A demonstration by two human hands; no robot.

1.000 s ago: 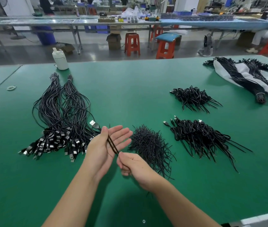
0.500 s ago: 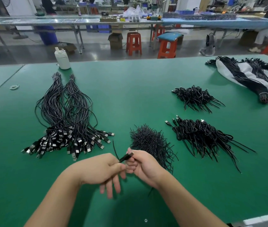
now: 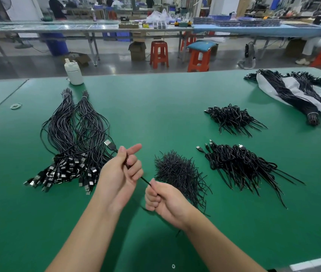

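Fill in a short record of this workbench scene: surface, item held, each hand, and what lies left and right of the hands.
surface: green table
item held: black cable, its USB plug poking out above the left fist
left hand: left hand grips the cable, fingers curled
right hand: right hand grips the lower stretch in a fist
to the left: tied cable bundles
to the right: pile of short black ties
far edge: white bottle

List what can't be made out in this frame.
Head view: the grip of the left hand hides the USB cable past its plug.
Head view: the right hand closes over the black strand; cable tail or tie, unclear.
Head view: the right frame edge cuts off the white bag.
Head view: far bench items, too small.
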